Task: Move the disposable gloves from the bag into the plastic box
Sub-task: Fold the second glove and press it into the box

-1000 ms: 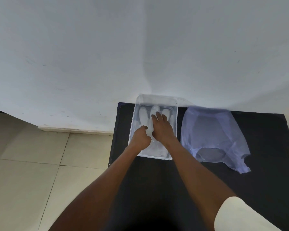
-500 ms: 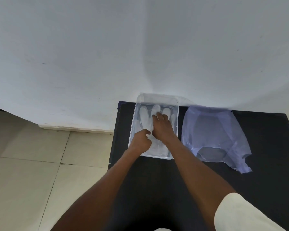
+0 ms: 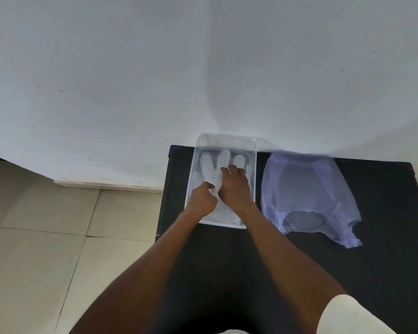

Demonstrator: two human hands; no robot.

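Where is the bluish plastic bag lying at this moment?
In the head view, the bag lies flat on the black table, just right of the clear plastic box where both hands press the gloves, its far edge by the wall.

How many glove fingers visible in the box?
3 fingers of the translucent white disposable glove show at the clear plastic box's far end: left, middle, right. The left hand and right hand may hide others.
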